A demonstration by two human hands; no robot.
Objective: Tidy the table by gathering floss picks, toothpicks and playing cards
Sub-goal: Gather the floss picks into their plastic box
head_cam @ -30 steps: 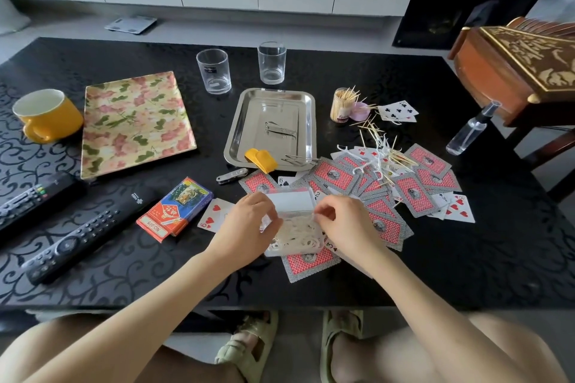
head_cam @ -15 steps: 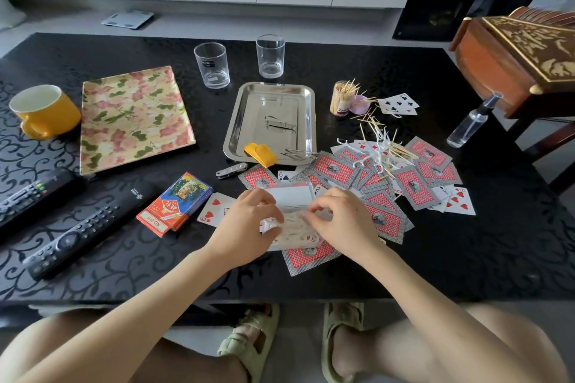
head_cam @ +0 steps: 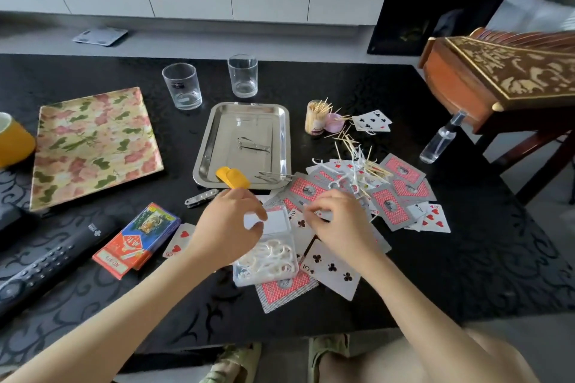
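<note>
A clear plastic floss pick box [head_cam: 266,260] full of white picks lies on the black table [head_cam: 466,258] in front of me, its lid [head_cam: 277,221] up. My left hand [head_cam: 228,227] pinches the lid's left edge. My right hand [head_cam: 340,227] is just right of the box, fingertips curled down onto the cards; whether they hold anything is hidden. Red-backed and face-up playing cards [head_cam: 401,171] are strewn to the right, with loose floss picks [head_cam: 353,179] and toothpicks [head_cam: 351,146] on top. A toothpick jar [head_cam: 314,118] stands behind them. The card box [head_cam: 137,239] lies at the left.
A steel tray [head_cam: 217,134] holds tweezers and a yellow object [head_cam: 231,177]. Two glasses [head_cam: 182,85] stand behind it. A floral tray [head_cam: 93,146], yellow mug [head_cam: 12,143] and remotes [head_cam: 46,267] lie left. A spray bottle [head_cam: 441,141] and carved wooden furniture [head_cam: 497,78] are at the right.
My right hand has let go of the floss pick box and moved right onto the cards. The box now lies flat with its lid up, and my left hand keeps the lid.
</note>
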